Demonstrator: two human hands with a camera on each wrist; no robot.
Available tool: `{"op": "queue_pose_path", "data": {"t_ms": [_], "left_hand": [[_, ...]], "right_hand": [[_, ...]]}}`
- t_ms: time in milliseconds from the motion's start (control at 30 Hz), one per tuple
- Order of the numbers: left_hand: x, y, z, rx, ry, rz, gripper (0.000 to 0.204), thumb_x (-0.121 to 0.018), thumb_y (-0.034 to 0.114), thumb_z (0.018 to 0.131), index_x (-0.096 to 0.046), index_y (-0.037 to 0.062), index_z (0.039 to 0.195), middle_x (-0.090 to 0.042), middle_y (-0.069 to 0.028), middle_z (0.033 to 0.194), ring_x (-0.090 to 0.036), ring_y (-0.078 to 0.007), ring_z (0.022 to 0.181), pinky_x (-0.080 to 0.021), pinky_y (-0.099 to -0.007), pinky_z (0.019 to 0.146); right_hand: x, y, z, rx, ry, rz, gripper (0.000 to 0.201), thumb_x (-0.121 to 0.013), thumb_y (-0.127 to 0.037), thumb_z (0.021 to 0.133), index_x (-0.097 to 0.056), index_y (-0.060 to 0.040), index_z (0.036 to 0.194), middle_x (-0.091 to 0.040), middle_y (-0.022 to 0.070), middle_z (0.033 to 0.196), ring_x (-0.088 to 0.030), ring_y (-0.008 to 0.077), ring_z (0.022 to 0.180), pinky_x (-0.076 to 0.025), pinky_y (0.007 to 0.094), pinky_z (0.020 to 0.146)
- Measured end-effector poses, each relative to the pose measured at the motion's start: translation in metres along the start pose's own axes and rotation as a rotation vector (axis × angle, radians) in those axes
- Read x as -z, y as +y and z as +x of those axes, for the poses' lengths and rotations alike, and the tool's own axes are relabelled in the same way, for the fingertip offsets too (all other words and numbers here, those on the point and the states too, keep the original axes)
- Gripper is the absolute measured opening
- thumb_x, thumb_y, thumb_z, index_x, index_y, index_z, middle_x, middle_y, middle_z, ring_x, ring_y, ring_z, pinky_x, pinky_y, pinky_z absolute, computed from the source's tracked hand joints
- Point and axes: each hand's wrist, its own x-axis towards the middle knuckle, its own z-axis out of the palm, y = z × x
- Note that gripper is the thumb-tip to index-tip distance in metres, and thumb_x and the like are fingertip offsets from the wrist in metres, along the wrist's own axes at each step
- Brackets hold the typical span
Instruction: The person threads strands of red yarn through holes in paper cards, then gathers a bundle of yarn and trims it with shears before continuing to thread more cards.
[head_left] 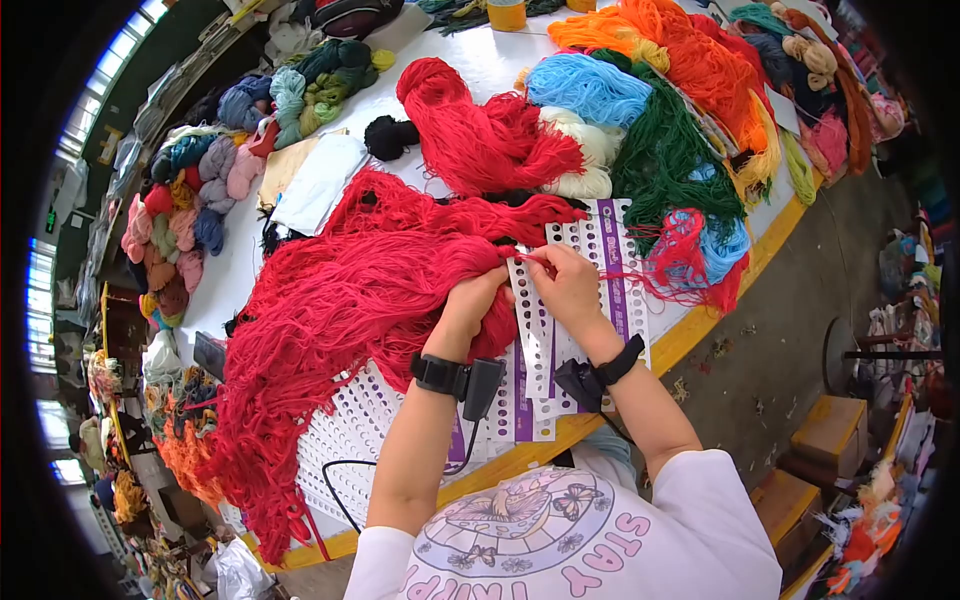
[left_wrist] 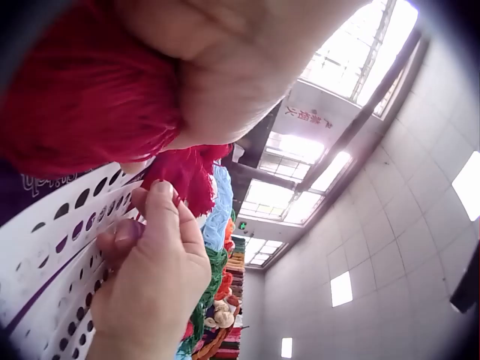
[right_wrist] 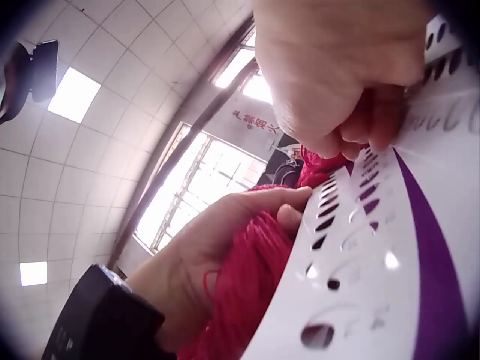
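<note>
A big bundle of red yarn (head_left: pixel 350 290) spreads across the table, and my left hand (head_left: pixel 476 302) grips its gathered end. In the right wrist view, the fingers of that hand (right_wrist: pixel 214 232) curl round the thick red strands (right_wrist: pixel 251 270). My right hand (head_left: pixel 572 292) is close beside it, over a white card with rows of punched holes (head_left: pixel 538 350). Thumb and forefinger pinch a thin red strand at the card's upper end, as the left wrist view shows at the right hand (left_wrist: pixel 154 262). Loose red strands trail rightward from there.
More punched cards with purple stripes (head_left: pixel 612 240) lie under and beside the hands. A second red skein (head_left: pixel 470 130), blue yarn (head_left: pixel 590 88), dark green yarn (head_left: pixel 665 150) and orange yarn (head_left: pixel 700 60) lie behind. The yellow table edge (head_left: pixel 690 335) runs along the right.
</note>
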Motion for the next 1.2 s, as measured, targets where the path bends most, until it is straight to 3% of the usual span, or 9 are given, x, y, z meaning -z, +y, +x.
{"op": "queue_pose_path", "data": {"t_ms": [267, 367, 467, 533, 767, 800, 833, 1033, 1200], "left_hand": [[0.002, -0.023, 0.025, -0.155, 0.016, 0.025, 0.008, -0.057, 0.014, 0.085, -0.062, 0.0074, 0.085, -0.059, 0.0006, 0.068, -0.053, -0.0073, 0.055, -0.043, -0.0211, 0.051], [-0.008, -0.020, 0.009, -0.435, 0.326, 0.357, 0.006, -0.059, 0.013, 0.082, -0.062, 0.0076, 0.085, -0.059, 0.0018, 0.071, -0.054, -0.0068, 0.061, -0.044, -0.0223, 0.055], [0.002, 0.008, -0.006, -0.036, 0.247, -0.238, 0.009, -0.059, 0.015, 0.080, -0.061, 0.0071, 0.083, -0.060, 0.0011, 0.075, -0.048, -0.0079, 0.055, -0.039, -0.0212, 0.051], [0.023, 0.018, -0.011, 0.090, -0.231, -0.587, 0.011, -0.055, 0.016, 0.083, -0.059, 0.0050, 0.084, -0.056, 0.0017, 0.069, -0.045, -0.0077, 0.052, -0.038, -0.0204, 0.050], [0.000, 0.000, -0.001, -0.513, 0.021, 0.773, 0.014, -0.056, 0.020, 0.086, -0.058, 0.0067, 0.082, -0.050, 0.0022, 0.066, -0.048, -0.0071, 0.057, -0.041, -0.0236, 0.052], [0.005, 0.024, -0.013, -0.317, 0.166, 0.695, 0.014, -0.057, 0.021, 0.086, -0.060, 0.0068, 0.088, -0.052, 0.0018, 0.067, -0.048, -0.0050, 0.059, -0.038, -0.0188, 0.052], [0.016, 0.040, -0.035, -0.114, 0.261, 0.054, 0.016, -0.061, 0.021, 0.084, -0.061, 0.0058, 0.088, -0.054, 0.0004, 0.069, -0.049, -0.0054, 0.062, -0.039, -0.0190, 0.054], [0.254, 0.109, -0.059, -0.495, 0.463, -0.391, 0.015, -0.051, 0.018, 0.089, -0.058, 0.0048, 0.089, -0.061, -0.0074, 0.088, -0.060, -0.0170, 0.080, -0.052, -0.0307, 0.073], [0.127, 0.112, -0.106, -0.353, 0.312, 0.023, 0.039, -0.043, 0.029, 0.093, -0.052, -0.0007, 0.117, -0.057, -0.0106, 0.112, -0.053, -0.0176, 0.105, -0.044, -0.0305, 0.087]], "right_hand": [[0.002, 0.009, 0.002, 0.041, -0.081, 0.115, 0.009, -0.064, -0.008, 0.072, -0.064, -0.0053, 0.081, -0.059, 0.0093, 0.074, -0.059, 0.0273, 0.065, -0.046, 0.0343, 0.058], [0.000, 0.010, 0.000, 0.030, -0.017, 0.055, 0.009, -0.066, -0.009, 0.072, -0.064, -0.0051, 0.080, -0.059, 0.0098, 0.074, -0.058, 0.0280, 0.064, -0.046, 0.0350, 0.058], [-0.005, 0.016, -0.001, 0.101, 0.038, -0.013, 0.009, -0.065, -0.012, 0.074, -0.061, -0.0040, 0.075, -0.057, 0.0106, 0.072, -0.057, 0.0295, 0.064, -0.045, 0.0368, 0.058], [0.000, 0.001, -0.001, 0.008, -0.005, -0.028, 0.013, -0.062, -0.015, 0.078, -0.058, -0.0039, 0.074, -0.055, 0.0109, 0.071, -0.057, 0.0300, 0.065, -0.045, 0.0373, 0.057], [-0.003, 0.006, 0.000, -0.098, -0.013, -0.012, 0.023, -0.057, -0.026, 0.084, -0.054, -0.0049, 0.076, -0.053, 0.0107, 0.069, -0.056, 0.0296, 0.065, -0.043, 0.0371, 0.055], [-0.005, 0.010, -0.001, -0.102, -0.025, 0.049, 0.024, -0.062, -0.029, 0.080, -0.057, -0.0062, 0.087, -0.055, 0.0104, 0.075, -0.057, 0.0287, 0.066, -0.044, 0.0376, 0.056], [-0.004, 0.008, -0.001, -0.072, -0.023, -0.017, 0.028, -0.065, -0.028, 0.077, -0.057, -0.0064, 0.093, -0.055, 0.0090, 0.076, -0.056, 0.0257, 0.065, -0.045, 0.0352, 0.057], [-0.001, 0.006, -0.004, -0.133, -0.128, -0.097, 0.055, -0.073, -0.026, 0.067, -0.051, -0.0095, 0.114, -0.056, 0.0078, 0.086, -0.058, 0.0208, 0.064, -0.047, 0.0340, 0.058], [-0.001, 0.001, 0.000, -0.162, -0.142, 0.061, 0.036, -0.072, -0.017, 0.067, -0.062, -0.0077, 0.101, -0.059, 0.0056, 0.083, -0.057, 0.0148, 0.062, -0.046, 0.0279, 0.058]]}}
